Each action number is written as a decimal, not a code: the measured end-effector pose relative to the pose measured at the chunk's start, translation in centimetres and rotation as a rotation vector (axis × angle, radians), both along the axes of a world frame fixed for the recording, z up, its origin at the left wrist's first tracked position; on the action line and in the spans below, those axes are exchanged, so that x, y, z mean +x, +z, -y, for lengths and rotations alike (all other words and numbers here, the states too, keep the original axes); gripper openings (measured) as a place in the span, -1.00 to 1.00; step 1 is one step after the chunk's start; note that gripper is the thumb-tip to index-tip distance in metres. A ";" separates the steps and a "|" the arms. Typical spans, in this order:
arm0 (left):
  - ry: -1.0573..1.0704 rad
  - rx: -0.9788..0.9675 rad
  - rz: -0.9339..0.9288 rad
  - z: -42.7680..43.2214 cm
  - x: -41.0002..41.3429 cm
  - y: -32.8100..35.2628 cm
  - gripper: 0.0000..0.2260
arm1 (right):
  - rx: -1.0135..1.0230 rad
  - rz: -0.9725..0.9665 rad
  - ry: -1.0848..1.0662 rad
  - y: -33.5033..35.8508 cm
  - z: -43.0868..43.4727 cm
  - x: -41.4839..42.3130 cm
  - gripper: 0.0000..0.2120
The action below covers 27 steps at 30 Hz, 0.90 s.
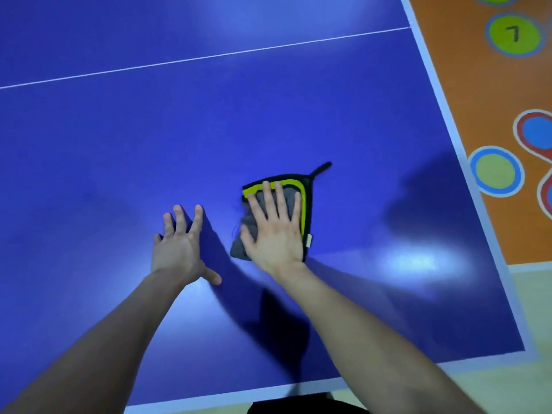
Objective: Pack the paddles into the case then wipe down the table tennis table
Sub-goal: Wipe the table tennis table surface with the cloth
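1. Two bare hands appear in my head view, both over the blue worktop (149,130), which fills most of the frame
2. Right hand (276,234): laid flat on the folded cloth (305,204), fingers straight and spread, palm pressing down. I read its grip as wide, curled round nothing
3. Cloth: grey, with a yellow band and a black edge. It lies on the worktop, towards the right side and nearer the close edge. A black loop (322,168) sticks out from its far corner, and a small pale label (309,241) shows at its right edge
4. Left hand (179,249): just left of the cloth and apart from it, fingers splayed, thumb pointing towards the cloth. Its grip is wide and holds nothing. I cannot tell whether the fingertips touch the surface
5. White line (209,57): thin, crossing the worktop beyond both hands. A pale border runs along the right and near edges
6. Orange floor mat (493,100): right of the worktop, printed with coloured circles. One green circle (514,33) is marked 7
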State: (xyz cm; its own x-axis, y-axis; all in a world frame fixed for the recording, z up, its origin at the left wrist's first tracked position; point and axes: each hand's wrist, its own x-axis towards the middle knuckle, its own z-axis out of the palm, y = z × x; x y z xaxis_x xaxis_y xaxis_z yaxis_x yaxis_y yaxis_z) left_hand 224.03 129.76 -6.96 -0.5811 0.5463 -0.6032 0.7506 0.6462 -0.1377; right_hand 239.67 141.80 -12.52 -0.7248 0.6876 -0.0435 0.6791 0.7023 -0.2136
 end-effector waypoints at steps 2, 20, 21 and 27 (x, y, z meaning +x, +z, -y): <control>0.019 0.002 0.013 0.1 0.0 -0.1 0.63 | -0.036 -0.035 0.192 -0.1 0.4 0.7 -0.32; 0.089 0.254 -0.045 4.2 4.3 0.8 0.11 | -0.019 -0.017 -0.027 0.2 5.4 6.2 -0.30; 0.092 0.284 -0.041 5.2 5.7 0.9 0.00 | -0.029 -0.029 0.078 0.2 6.4 7.1 -0.32; -0.029 0.235 0.033 9.1 11.7 1.2 0.19 | 0.066 -0.071 -0.031 -0.9 -0.6 24.1 -0.37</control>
State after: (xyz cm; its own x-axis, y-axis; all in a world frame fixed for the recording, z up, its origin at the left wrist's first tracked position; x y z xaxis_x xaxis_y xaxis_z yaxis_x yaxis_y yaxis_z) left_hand 235.78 120.68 -5.78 -0.5451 0.6905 -0.4756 0.7711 0.6355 0.0388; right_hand 263.73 142.42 -13.45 -0.7029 0.7093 0.0537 0.6853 0.6955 -0.2162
